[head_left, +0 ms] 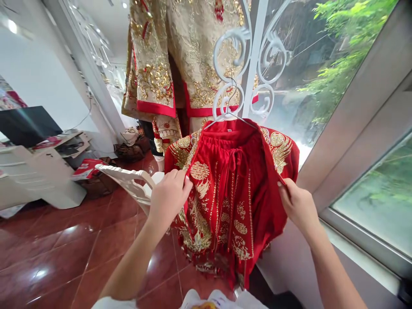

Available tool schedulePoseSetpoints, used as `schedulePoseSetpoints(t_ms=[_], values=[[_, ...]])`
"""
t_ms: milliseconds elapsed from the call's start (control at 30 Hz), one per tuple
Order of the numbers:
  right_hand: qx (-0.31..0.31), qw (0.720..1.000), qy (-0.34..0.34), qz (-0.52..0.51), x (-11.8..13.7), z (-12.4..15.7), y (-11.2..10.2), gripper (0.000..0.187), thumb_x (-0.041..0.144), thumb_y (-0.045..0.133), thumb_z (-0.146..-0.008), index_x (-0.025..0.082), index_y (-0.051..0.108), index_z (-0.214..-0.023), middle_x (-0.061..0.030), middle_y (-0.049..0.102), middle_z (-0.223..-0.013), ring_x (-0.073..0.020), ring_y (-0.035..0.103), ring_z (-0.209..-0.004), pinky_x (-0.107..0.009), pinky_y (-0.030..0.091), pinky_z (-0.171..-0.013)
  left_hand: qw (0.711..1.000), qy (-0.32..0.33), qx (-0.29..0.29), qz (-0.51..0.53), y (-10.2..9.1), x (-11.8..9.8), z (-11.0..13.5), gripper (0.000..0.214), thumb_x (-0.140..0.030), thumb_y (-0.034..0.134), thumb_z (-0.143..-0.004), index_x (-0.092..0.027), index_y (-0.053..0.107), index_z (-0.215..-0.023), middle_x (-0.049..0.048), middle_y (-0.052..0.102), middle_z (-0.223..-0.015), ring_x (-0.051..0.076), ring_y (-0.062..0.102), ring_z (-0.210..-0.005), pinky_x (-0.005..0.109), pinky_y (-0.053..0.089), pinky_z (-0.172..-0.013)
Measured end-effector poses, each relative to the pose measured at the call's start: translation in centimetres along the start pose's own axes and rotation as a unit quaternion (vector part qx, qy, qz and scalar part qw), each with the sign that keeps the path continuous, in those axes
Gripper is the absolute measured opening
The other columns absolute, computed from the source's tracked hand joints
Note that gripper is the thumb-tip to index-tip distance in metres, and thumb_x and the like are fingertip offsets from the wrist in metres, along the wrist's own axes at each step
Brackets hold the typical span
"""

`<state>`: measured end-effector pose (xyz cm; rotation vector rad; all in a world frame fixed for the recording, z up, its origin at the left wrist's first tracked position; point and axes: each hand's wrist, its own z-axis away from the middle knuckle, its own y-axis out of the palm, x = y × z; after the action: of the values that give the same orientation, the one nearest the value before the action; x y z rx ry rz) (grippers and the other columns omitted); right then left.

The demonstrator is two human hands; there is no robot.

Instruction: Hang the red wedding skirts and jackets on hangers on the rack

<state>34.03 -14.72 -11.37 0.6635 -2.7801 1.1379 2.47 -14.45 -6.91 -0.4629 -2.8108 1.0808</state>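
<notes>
A red jacket (291,161) with gold embroidery hangs on a wire hanger (232,96), its front spread apart. Inside it hangs a red skirt (230,189) with a gathered waist, a tied drawstring and gold beadwork. My left hand (169,193) pinches the jacket's left front edge between thumb and fingers. On the other side, my right hand (298,206) grips the opposite front edge, thumb on the cloth. The hanger's hook reaches up to a white scrolled metal frame (254,56). The jacket's back is hidden behind the skirt.
Behind hangs a cream and gold embroidered garment (196,56) with red trim. A white carved chair (128,180) stands left, beyond it a white desk (35,176) with a black monitor (28,124). A window (322,86) and its sill line the right. The floor (106,244) is red tile.
</notes>
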Motion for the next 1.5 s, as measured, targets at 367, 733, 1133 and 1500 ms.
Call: schedulePoseSetpoints(t_ms=[367, 733, 1133, 1500], values=[[0.077, 0.977, -0.132, -0.149, 6.9, -5.2, 4.5, 0.024, 0.023, 0.038, -0.087, 0.019, 0.046, -0.066, 0.0027, 0.044, -0.050, -0.0096, 0.038, -0.044, -0.021, 0.026, -0.048, 0.989, 0.002, -0.071, 0.130, 4.6, -8.2, -2.7, 0.026, -0.020, 0.042, -0.083, -0.020, 0.039, -0.057, -0.0012, 0.045, -0.056, 0.013, 0.043, -0.054, 0.026, 0.028, -0.053], [0.150, 0.985, -0.052, -0.064, 6.3, -6.3, 9.2, 0.018, 0.016, 0.035, -0.084, 0.016, 0.053, -0.081, -0.0033, 0.056, -0.059, -0.0149, 0.048, -0.052, -0.023, 0.027, -0.052, 0.991, -0.071, 0.023, 0.112, 10.1, -6.2, -3.1, 0.017, -0.019, 0.042, -0.083, -0.019, 0.050, -0.068, 0.0031, 0.054, -0.069, 0.016, 0.051, -0.065, 0.026, 0.035, -0.059], [-0.018, 0.982, 0.168, 0.089, 2.2, 8.4, 13.4, 0.025, 0.033, 0.053, -0.075, 0.014, 0.050, -0.091, -0.0097, 0.055, -0.080, -0.0234, 0.050, -0.075, -0.033, 0.038, -0.066, 0.971, -0.220, -0.090, -0.026, 14.4, -1.8, 12.5, 0.029, -0.034, 0.060, -0.073, -0.014, 0.052, -0.092, 0.0139, 0.056, -0.095, 0.028, 0.052, -0.094, 0.042, 0.036, -0.082], [0.090, 0.939, -0.093, -0.318, 5.5, 9.4, 8.1, 0.022, 0.014, 0.037, -0.077, 0.019, 0.044, -0.057, -0.0016, 0.048, -0.056, -0.0131, 0.042, -0.053, -0.026, 0.034, -0.054, 0.942, 0.204, 0.110, 0.241, 6.8, -9.2, 11.4, 0.023, -0.020, 0.046, -0.078, -0.016, 0.058, -0.059, 0.0049, 0.055, -0.051, 0.017, 0.052, -0.049, 0.029, 0.039, -0.052]])
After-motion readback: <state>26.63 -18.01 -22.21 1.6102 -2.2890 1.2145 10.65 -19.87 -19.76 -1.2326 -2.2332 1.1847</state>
